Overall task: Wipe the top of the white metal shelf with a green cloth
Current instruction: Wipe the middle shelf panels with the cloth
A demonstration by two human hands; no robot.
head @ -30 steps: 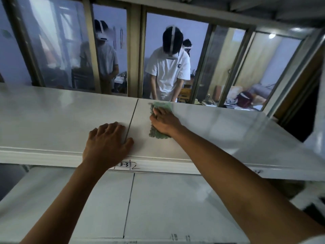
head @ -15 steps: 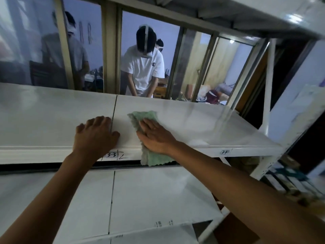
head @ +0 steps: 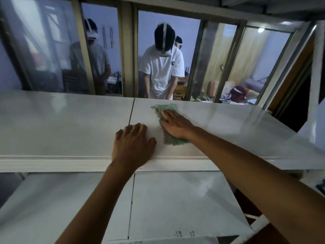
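Overhead and forward, the white metal shelf (head: pixel 61 124) fills the width of the view, its glossy top made of two panels that meet at a thin dark seam (head: pixel 131 111) just left of centre; the left panel is bare and reflects the dim window light. Behind it a row of glass panes in tan frames (head: pixel 127 50) looks into a bluish room, where a person in a grey shirt (head: pixel 91 62) stands at the left pane and a person in a white T-shirt (head: pixel 162 67) bends forward at the middle pane, a small dark logo on the chest too small to read. Near the front lip of the shelf the left hand (head: pixel 133 145) lies flat and open, palm down, fingers spread, holding nothing. Just right of it the green cloth (head: pixel 168 124) lies on the right panel, stretching from near the back edge toward the front, and the right hand (head: pixel 175 124) presses on it with fingers extended flat, not curled around it. Farther right the shelf top shows pale streaky reflections, and beyond the last pane are a lit lamp (head: pixel 261 29) and cluttered belongings, blurred. Below, a lower shelf (head: pixel 175 199) of the same white metal carries small dark markings (head: pixel 184 233) at its front edge that cannot be read.
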